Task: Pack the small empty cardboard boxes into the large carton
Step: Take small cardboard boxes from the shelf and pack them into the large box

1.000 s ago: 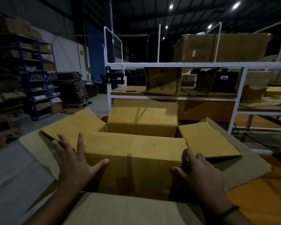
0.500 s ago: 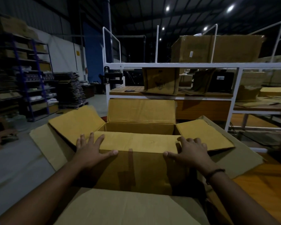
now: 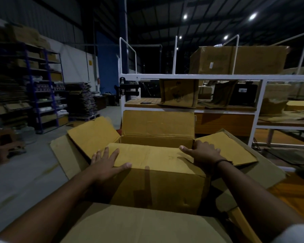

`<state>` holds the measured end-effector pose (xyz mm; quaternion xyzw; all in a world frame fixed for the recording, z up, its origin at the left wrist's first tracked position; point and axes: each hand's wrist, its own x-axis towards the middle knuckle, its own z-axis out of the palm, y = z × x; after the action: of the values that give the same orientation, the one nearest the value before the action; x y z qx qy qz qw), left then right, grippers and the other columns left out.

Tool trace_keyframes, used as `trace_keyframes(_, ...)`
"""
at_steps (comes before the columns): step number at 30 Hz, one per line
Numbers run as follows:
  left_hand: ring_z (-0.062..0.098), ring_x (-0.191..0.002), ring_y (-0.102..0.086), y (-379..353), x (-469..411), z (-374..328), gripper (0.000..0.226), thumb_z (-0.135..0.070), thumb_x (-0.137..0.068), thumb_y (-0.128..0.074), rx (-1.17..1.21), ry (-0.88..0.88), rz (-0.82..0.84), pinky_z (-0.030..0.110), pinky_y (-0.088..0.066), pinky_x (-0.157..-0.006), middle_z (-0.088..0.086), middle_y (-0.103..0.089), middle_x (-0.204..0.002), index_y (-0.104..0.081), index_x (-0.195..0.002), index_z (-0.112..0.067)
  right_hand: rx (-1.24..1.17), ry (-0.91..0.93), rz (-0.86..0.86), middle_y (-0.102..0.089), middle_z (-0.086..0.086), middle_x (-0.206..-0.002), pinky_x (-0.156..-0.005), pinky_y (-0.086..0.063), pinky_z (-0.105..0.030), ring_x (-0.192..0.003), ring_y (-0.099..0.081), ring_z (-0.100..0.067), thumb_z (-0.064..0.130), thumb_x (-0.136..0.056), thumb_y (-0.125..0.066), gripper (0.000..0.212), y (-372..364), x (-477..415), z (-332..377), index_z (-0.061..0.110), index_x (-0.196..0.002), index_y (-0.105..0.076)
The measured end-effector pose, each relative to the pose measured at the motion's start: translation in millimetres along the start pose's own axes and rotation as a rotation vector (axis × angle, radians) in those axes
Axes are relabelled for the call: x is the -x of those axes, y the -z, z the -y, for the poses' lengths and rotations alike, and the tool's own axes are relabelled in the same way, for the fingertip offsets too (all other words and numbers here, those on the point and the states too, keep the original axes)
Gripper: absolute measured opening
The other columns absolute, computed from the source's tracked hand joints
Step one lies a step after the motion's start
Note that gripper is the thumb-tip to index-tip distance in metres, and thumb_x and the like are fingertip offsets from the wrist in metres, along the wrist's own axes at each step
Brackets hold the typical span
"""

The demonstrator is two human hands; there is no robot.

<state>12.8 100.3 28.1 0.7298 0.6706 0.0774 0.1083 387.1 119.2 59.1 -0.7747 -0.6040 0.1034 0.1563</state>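
Observation:
A small yellow cardboard box [image 3: 165,186] stands inside the large carton [image 3: 147,225], whose grey-brown flaps spread out around it. The small box's far flap [image 3: 158,121] stands upright, and its left flap [image 3: 93,134] and right flap [image 3: 226,148] splay outward. The near flap [image 3: 147,155] is folded over the opening. My left hand [image 3: 107,163] lies flat on that flap's left end, thumb at the front edge. My right hand [image 3: 204,153] rests on its right end with the thumb stretched along it; its fingertips are hidden past the edge.
A white metal rack [image 3: 200,77] with wooden shelves stands just behind, holding cartons, with a big carton [image 3: 239,60] on top. Blue shelving [image 3: 42,85] and stacks of flat cardboard [image 3: 81,99] stand at the left across the grey floor. A wooden tabletop [image 3: 297,193] shows at right.
Both hands moved up and forward from the small box's front wall onto its near flap. The flap now lies further over the opening.

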Motion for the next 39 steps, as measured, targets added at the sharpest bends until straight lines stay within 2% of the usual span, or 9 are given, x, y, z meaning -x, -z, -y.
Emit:
trace_keyframes(4,0.039,-0.156,0.015,17.6,8.9,-5.9,0.141,-0.111,-0.042,0.001,0.067,-0.068,-0.143,0.057,0.005,-0.124,0.009,0.021,-0.170,0.006,-0.163,-0.040,-0.136,0.088,-0.282,-0.050,-0.011,-0.135,-0.105,-0.042,-0.054,-0.115,-0.051,-0.027,0.084,-0.086,-0.044,0.078,25.1,24.4,11.0,0.021,-0.131,-0.056)
trace_keyframes(7,0.031,-0.159,0.001,43.9,18.8,-15.0,0.107,-0.101,-0.071,-0.016,0.163,-0.263,-0.452,0.060,-0.008,-0.124,0.001,0.001,-0.174,-0.016,-0.162,-0.043,-0.317,0.248,-0.423,-0.051,-0.003,-0.115,-0.081,-0.054,-0.034,-0.096,-0.051,-0.015,0.061,-0.097,-0.052,0.058,54.1,57.9,24.7,0.012,-0.127,-0.060)
trace_keyframes(10,0.021,-0.149,-0.036,76.6,40.8,-27.9,0.063,-0.075,-0.096,-0.039,0.239,-0.597,-0.823,0.060,-0.034,-0.116,-0.005,-0.049,-0.155,-0.059,-0.138,-0.033,-0.350,0.312,-0.216,-0.070,0.002,-0.087,-0.065,-0.056,-0.028,-0.078,-0.068,-0.017,0.064,-0.092,-0.047,0.057,87.4,101.8,26.3,0.013,-0.101,-0.071)
trace_keyframes(13,0.011,-0.121,-0.061,96.7,63.4,-46.8,0.043,-0.061,-0.100,-0.050,0.209,-0.717,-0.948,0.052,-0.049,-0.099,-0.010,-0.071,-0.118,-0.074,-0.107,-0.027,-0.135,0.312,0.213,-0.074,0.003,-0.080,-0.061,-0.053,-0.021,-0.073,-0.071,-0.008,0.063,-0.091,-0.052,0.044,104.8,140.7,20.5,0.022,-0.092,-0.069)
trace_keyframes(17,0.000,-0.092,-0.066,86.3,71.1,-71.4,0.054,-0.080,-0.092,-0.043,0.215,-0.575,-0.447,0.041,-0.059,-0.079,-0.020,-0.071,-0.108,-0.071,-0.110,-0.038,0.148,0.466,0.350,-0.067,0.019,-0.112,-0.078,-0.055,-0.020,-0.096,-0.064,0.001,0.063,-0.094,-0.058,0.031,71.1,133.1,13.8,0.043,-0.117,-0.060)
trace_keyframes(23,0.015,-0.136,-0.048,38.6,55.8,-80.3,0.080,-0.081,-0.091,-0.043,-0.169,-0.323,0.368,0.042,-0.044,-0.110,-0.004,-0.042,-0.160,-0.031,-0.158,-0.038,0.059,0.338,0.527,-0.063,0.011,-0.126,-0.094,-0.054,-0.030,-0.109,-0.061,-0.006,0.076,-0.092,-0.045,0.060,7.0,92.8,-4.7,0.035,-0.133,-0.056)
trace_keyframes(27,0.019,-0.151,-0.027,25.5,64.4,-82.2,0.094,-0.083,-0.091,-0.039,-0.294,-0.367,0.380,0.040,-0.031,-0.120,-0.005,-0.017,-0.171,-0.005,-0.164,-0.035,-0.051,0.371,0.479,-0.069,0.013,-0.115,-0.093,-0.058,-0.034,-0.102,-0.068,-0.006,0.081,-0.089,-0.043,0.059,-5.2,90.5,-12.2,0.036,-0.122,-0.061)
trace_keyframes(34,0.019,-0.158,-0.012,26.6,56.8,-82.4,0.095,-0.083,-0.091,-0.035,-0.339,-0.341,0.463,0.042,-0.020,-0.125,-0.013,0.001,-0.172,0.008,-0.163,-0.038,0.027,0.437,0.349,-0.072,0.004,-0.100,-0.084,-0.061,-0.043,-0.089,-0.071,-0.014,0.098,-0.075,-0.020,0.089,-21.6,92.3,-12.7,0.030,-0.110,-0.064)
trace_keyframes(39,0.018,-0.159,-0.006,29.8,49.5,-85.6,0.098,-0.086,-0.089,-0.034,-0.366,-0.319,0.516,0.046,-0.016,-0.127,-0.013,0.007,-0.172,0.011,-0.162,-0.039,0.015,0.430,0.333,-0.072,0.004,-0.099,-0.085,-0.060,-0.044,-0.088,-0.070,-0.014,0.091,-0.081,-0.022,0.078,-23.4,90.1,-13.6,0.032,-0.109,-0.065)
